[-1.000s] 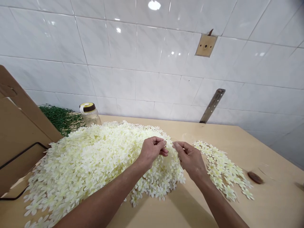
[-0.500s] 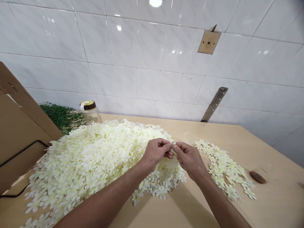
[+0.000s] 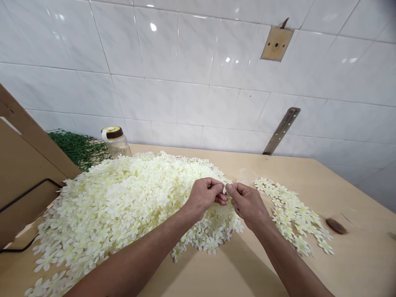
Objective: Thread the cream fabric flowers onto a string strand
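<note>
My left hand (image 3: 206, 196) is closed in a pinch above the right side of a big heap of white artificial flowers (image 3: 133, 198). A pale bit of an artificial flower (image 3: 225, 190) shows at its fingertips. Just to the right, my right hand (image 3: 247, 204) pinches thumb against forefinger, its tips a small gap from the left ones. Whatever lies in the right pinch is too small to make out. Beyond the right wrist, a smaller spread of the same flowers (image 3: 292, 216) lies on the table.
The wooden table (image 3: 309, 173) meets a tiled wall. Left of the heap are a cardboard box (image 3: 34, 165), green netting (image 3: 80, 148) and a bottle with a brown and yellow lid (image 3: 116, 142). A dark brown oval object (image 3: 336, 226) lies at right; a metal strip (image 3: 281, 131) leans on the wall.
The fingertips of my two hands, which met around a white flower, have drawn slightly apart. The view has tilted down a little. The heap looks the same.
</note>
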Demonstrator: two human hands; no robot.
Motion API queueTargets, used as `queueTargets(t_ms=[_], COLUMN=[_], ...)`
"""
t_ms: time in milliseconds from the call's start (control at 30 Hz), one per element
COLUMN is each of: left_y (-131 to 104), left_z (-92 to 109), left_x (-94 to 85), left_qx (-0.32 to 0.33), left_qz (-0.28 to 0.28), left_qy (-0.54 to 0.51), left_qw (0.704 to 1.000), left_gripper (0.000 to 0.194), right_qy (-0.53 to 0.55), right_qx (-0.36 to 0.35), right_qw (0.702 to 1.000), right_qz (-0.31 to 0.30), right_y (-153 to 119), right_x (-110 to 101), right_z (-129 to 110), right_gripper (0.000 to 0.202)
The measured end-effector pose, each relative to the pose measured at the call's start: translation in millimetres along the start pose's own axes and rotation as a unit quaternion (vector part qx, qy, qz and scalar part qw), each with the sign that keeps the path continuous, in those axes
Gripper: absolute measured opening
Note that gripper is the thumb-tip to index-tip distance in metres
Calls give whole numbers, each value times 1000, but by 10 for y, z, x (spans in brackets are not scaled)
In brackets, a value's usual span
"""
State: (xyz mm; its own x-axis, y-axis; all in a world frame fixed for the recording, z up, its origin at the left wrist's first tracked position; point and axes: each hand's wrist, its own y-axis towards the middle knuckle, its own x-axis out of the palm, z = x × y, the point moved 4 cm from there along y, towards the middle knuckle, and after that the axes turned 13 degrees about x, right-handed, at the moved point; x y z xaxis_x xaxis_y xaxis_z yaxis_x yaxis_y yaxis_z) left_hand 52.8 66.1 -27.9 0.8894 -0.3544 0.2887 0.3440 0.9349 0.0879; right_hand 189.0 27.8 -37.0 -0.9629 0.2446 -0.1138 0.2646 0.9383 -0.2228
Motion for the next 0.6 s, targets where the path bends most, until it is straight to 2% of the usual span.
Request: queueTargets(t_ms=[100,233,367,600], left_y=[-8,-22,-25,9], left_z=[14,28,44,4], left_x=[8,24,21,-32], left_qx=[-2,-1,13,33], left_qz=[-1,-10,5,17], left_qy=[1,1,2,45], left_qw=[1000,1000,1000,998], left_gripper=[9,12,11,3], right_qy=[32,13,-32,-38], right_qx=[33,12,-14,11], right_qw=[999,1000,999,999], right_qz=[-17,3,27,7], right_y=[-11,-35,-59,-29], right_x=[33,48,32,-30], right_z=[27,9,-43,-47], right_gripper=[44,45,46,44])
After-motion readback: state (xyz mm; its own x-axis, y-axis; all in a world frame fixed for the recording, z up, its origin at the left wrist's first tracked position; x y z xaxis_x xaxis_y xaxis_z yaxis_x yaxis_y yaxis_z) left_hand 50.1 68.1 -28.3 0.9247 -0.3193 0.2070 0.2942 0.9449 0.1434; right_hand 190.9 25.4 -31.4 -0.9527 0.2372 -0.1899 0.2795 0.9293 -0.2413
